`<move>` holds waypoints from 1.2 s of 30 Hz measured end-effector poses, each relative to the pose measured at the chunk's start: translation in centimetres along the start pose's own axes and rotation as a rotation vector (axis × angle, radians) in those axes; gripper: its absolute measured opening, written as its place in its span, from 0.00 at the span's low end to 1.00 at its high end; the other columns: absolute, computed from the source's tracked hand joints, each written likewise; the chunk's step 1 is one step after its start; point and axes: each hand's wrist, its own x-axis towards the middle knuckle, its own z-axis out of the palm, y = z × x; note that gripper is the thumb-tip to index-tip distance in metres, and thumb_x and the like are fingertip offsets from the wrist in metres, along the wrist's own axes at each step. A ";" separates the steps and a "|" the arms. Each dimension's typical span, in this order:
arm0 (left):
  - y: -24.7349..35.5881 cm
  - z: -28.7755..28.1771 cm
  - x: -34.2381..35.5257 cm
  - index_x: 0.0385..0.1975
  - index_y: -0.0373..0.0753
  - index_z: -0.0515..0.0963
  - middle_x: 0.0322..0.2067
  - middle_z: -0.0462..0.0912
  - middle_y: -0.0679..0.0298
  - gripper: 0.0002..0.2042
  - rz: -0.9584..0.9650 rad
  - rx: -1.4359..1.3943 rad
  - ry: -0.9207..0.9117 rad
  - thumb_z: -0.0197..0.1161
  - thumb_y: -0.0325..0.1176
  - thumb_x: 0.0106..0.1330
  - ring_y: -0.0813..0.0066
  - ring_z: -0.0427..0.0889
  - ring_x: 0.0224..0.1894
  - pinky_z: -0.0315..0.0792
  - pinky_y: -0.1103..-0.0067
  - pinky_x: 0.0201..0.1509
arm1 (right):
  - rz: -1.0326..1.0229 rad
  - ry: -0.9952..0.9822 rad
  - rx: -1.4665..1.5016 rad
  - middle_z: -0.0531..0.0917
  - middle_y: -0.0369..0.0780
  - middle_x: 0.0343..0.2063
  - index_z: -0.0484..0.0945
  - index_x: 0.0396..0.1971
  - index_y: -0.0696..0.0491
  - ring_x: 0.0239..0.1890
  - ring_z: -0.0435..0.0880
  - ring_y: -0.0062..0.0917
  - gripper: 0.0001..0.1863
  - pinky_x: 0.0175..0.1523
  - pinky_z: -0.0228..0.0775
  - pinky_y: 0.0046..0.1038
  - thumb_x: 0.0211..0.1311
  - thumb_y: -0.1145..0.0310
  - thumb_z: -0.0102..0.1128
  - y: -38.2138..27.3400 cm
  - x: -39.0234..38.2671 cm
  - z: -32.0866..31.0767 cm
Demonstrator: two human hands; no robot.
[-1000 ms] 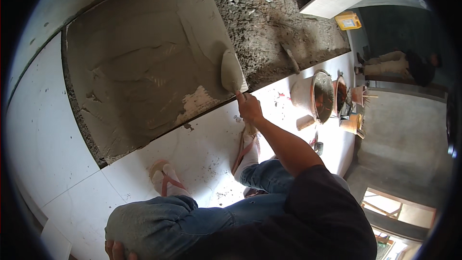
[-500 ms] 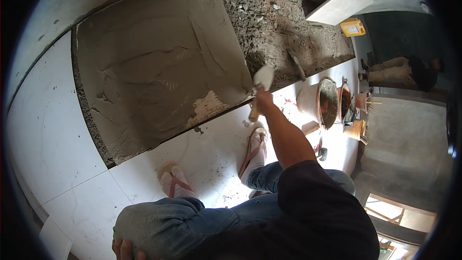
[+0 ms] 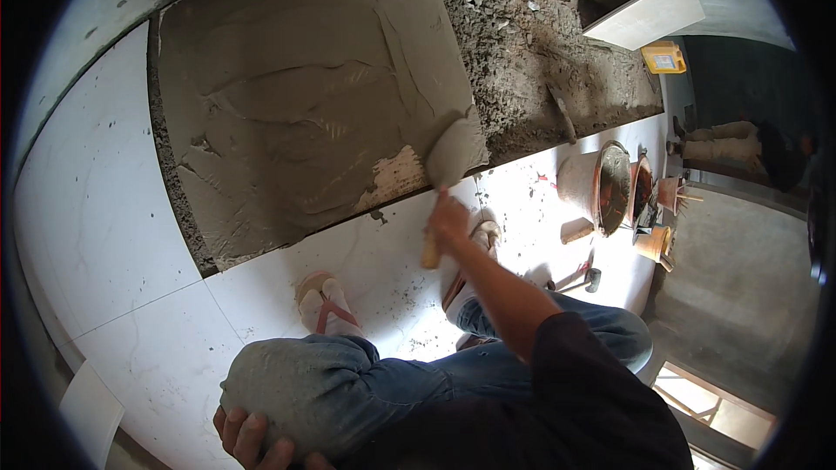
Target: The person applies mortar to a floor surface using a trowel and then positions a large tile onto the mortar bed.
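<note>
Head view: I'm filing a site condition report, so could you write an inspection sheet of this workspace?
Surface: grey mortar bed, with a pale patch near its lower edge; white floor tiles and rough rubble strip adjoin it.
Job's things: trowel, blade over the mortar's lower right corner; contact cannot be told.
Clutter: bucket, black-headed mallet, yellow jerrycan; a dark splat on the tiles.
Hands: right hand grips the trowel; left hand rests on the left knee.
Cables: nothing seen.
Surroundings: grey wall; another person in the right background.
</note>
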 end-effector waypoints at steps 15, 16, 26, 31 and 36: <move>0.4 -0.8 -2.4 0.53 0.38 0.65 0.54 0.66 0.45 0.22 -0.022 0.117 0.071 0.50 0.45 0.64 0.45 0.68 0.56 0.63 0.50 0.58 | -0.344 -0.373 -0.089 0.80 0.49 0.24 0.74 0.39 0.61 0.22 0.82 0.33 0.32 0.27 0.74 0.33 0.64 0.41 0.47 -7.1 -6.5 1.9; 0.5 -1.6 -1.9 0.56 0.42 0.65 0.57 0.65 0.49 0.22 -0.044 0.055 -0.063 0.54 0.43 0.65 0.46 0.66 0.58 0.63 0.51 0.58 | -0.453 -0.341 -0.152 0.80 0.50 0.26 0.75 0.40 0.61 0.25 0.83 0.36 0.33 0.31 0.75 0.36 0.63 0.39 0.47 -9.0 -4.6 1.5; 1.9 -2.1 -1.8 0.54 0.40 0.66 0.56 0.67 0.51 0.20 -0.131 0.203 -0.024 0.53 0.43 0.66 0.49 0.68 0.57 0.64 0.51 0.58 | -0.765 -0.068 -0.750 0.82 0.48 0.26 0.79 0.35 0.61 0.24 0.83 0.34 0.37 0.32 0.77 0.35 0.65 0.36 0.39 -36.7 13.7 -4.6; 3.5 -2.6 -3.1 0.53 0.39 0.66 0.53 0.70 0.50 0.20 -0.194 0.370 -0.065 0.53 0.42 0.67 0.50 0.71 0.55 0.64 0.51 0.58 | -0.712 -0.302 -1.092 0.79 0.43 0.23 0.78 0.42 0.57 0.24 0.81 0.28 0.32 0.30 0.77 0.35 0.69 0.42 0.37 -36.2 15.4 -3.5; 3.5 -1.8 -2.1 0.52 0.37 0.68 0.52 0.71 0.49 0.19 -0.209 0.379 -0.072 0.52 0.43 0.67 0.49 0.72 0.54 0.64 0.51 0.59 | -0.822 -0.624 -1.216 0.78 0.52 0.41 0.72 0.54 0.55 0.42 0.81 0.39 0.31 0.56 0.72 0.40 0.71 0.44 0.32 -25.0 11.6 -7.2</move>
